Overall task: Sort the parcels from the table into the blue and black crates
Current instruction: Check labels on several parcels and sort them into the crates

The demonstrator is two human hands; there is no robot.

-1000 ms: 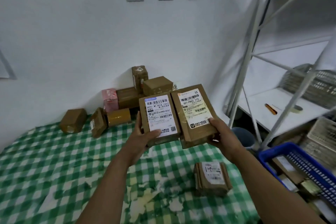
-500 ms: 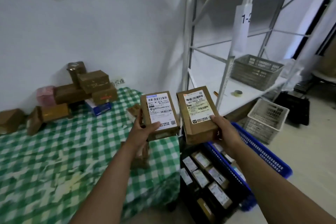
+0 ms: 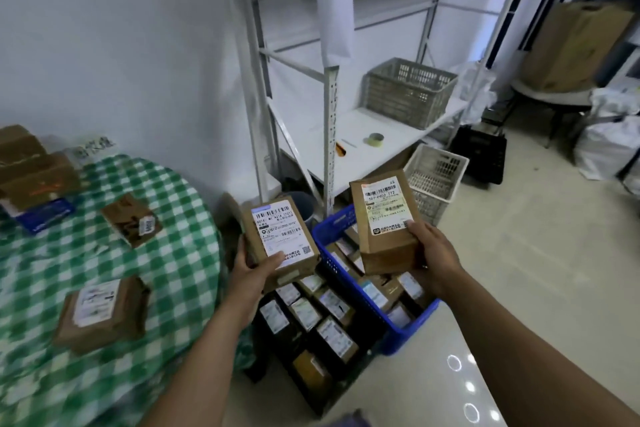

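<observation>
My left hand (image 3: pixel 254 272) grips a brown labelled parcel (image 3: pixel 278 236) from below, thumb on its label, above the black crate (image 3: pixel 266 369). My right hand (image 3: pixel 434 255) grips a second, taller labelled parcel (image 3: pixel 384 222) over the blue crate (image 3: pixel 412 322). Both crates stand on the floor beside the table and hold several labelled parcels. On the green checked table (image 3: pixel 180 253) lie a labelled parcel (image 3: pixel 104 312) near me and a smaller one (image 3: pixel 131 220) farther back.
More brown boxes (image 3: pixel 31 170) and a blue packet (image 3: pixel 45 215) sit at the table's far left by the wall. A white metal shelf rack (image 3: pixel 329 107) stands behind the crates with a grey basket (image 3: pixel 408 92) and tape roll (image 3: pixel 374 140); a white basket (image 3: pixel 434 177) sits under it.
My view has swung right from the table to the crates on the floor. Both hands have carried their parcels off the table and apart, the left over the black crate, the right over the blue one.
</observation>
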